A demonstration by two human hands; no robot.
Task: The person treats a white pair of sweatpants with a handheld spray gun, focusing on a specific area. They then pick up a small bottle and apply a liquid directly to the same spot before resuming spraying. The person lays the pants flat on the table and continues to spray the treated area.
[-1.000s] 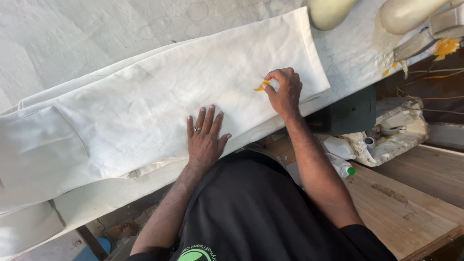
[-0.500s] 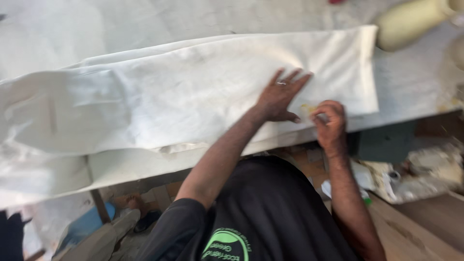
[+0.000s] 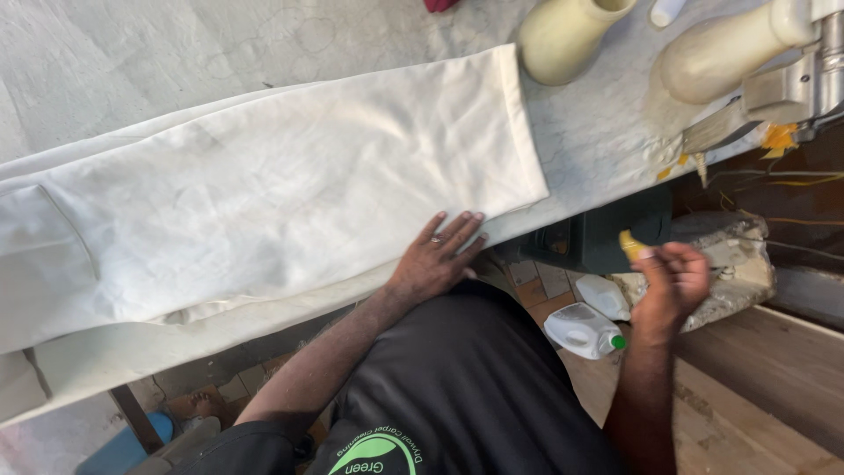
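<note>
Head view, looking straight down: nearest is the person's dark shirt, and from it the left hand (image 3: 437,257) reaches up to about twelve o'clock, lying open and flat, fingers spread, on the near edge of the white cloth (image 3: 290,202) spread over the padded table (image 3: 132,62). The right hand (image 3: 670,280) is off the table at about three o'clock, raised over the floor, its fingers closed around a small yellow piece, likely marking chalk (image 3: 630,245), well apart from the cloth. Below it on the floor lies a white plastic bottle with a green cap (image 3: 582,330). The cloth, a long folded length with a hemmed end toward two o'clock, runs from nine o'clock across the table. To my eye, marking well calls for keeping that flat palm pressing so the fabric stays smooth, and bringing the chalk back down beside the fingertips rather than far from them. Farthest off, at one o'clock, stands a cream vessel (image 3: 563,35) and a cream-coloured machine (image 3: 738,53).
</note>
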